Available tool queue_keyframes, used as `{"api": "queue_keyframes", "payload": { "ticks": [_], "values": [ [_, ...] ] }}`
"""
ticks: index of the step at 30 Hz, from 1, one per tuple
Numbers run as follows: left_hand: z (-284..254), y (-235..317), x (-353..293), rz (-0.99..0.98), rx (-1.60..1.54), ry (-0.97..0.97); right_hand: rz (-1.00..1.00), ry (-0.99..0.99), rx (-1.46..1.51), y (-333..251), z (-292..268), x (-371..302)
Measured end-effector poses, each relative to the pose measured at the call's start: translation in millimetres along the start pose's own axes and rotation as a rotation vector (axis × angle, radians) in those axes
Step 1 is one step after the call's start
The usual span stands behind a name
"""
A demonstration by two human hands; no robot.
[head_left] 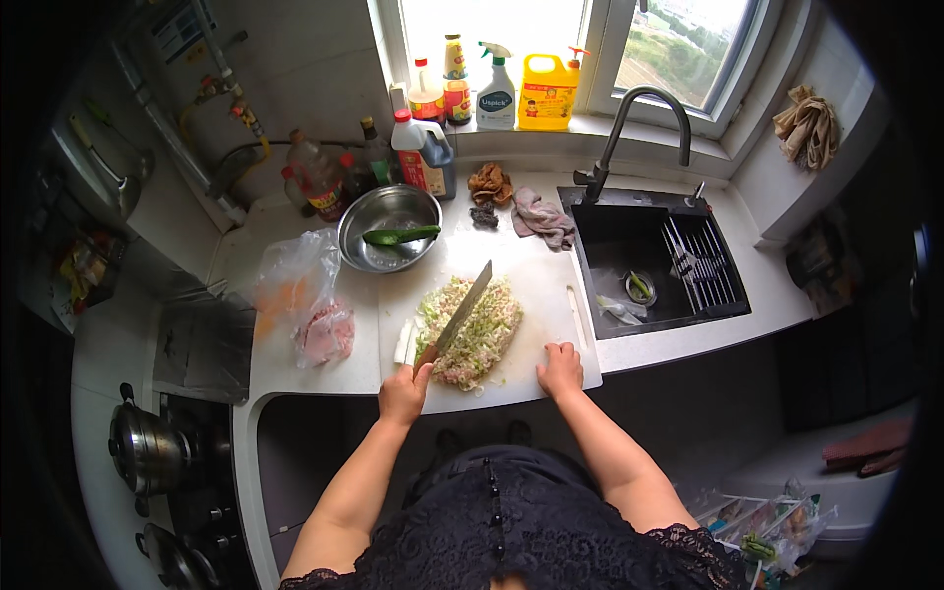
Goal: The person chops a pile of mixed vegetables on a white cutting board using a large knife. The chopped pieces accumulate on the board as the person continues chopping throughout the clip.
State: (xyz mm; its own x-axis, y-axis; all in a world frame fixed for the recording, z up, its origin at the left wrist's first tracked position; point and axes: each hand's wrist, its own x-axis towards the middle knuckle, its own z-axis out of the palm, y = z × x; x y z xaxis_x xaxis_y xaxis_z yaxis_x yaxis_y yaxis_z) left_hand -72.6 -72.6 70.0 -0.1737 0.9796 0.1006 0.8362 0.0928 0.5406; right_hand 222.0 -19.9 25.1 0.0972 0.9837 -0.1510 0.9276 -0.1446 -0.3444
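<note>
My left hand (401, 395) is closed around the wooden handle of a kitchen knife (464, 313). Its long blade slants away to the right, over a heap of finely chopped pale meat and green vegetable (487, 339). The heap is spread on a white cutting board (541, 315) at the counter's front edge. White stalk pieces (404, 339) lie left of the heap, by the knife handle. My right hand (560, 371) rests on the board's right front part, fingers laid on its surface and thumb apart, holding nothing.
Behind the board stands a steel bowl (379, 258) with a green cucumber-like vegetable (401, 235). Left lies a plastic bag (300, 270) with pink meat (324, 334). A grey cloth (543, 218) is beside the black sink (615, 265). Bottles line the back; pots (147, 447) sit far left.
</note>
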Motion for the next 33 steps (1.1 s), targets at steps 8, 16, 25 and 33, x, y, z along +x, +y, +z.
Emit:
{"api": "queue_keyframes", "payload": {
  "ticks": [8,16,25,33],
  "values": [
    [1.4,0.0,-0.5,-0.031,0.011,-0.042,0.019,-0.028,0.015,-0.2,-1.4,0.3],
    [2.6,1.6,-2.8,-0.040,0.025,-0.071,0.011,-0.022,0.018,0.4,0.2,-0.9],
    [-0.6,3.9,-3.7,-0.026,0.017,-0.021,-0.010,-0.005,0.017,0.5,0.3,-1.6],
    [1.4,4.8,-2.9,-0.038,0.020,-0.025,-0.011,0.005,0.012,0.7,0.0,0.1]
  ]
}}
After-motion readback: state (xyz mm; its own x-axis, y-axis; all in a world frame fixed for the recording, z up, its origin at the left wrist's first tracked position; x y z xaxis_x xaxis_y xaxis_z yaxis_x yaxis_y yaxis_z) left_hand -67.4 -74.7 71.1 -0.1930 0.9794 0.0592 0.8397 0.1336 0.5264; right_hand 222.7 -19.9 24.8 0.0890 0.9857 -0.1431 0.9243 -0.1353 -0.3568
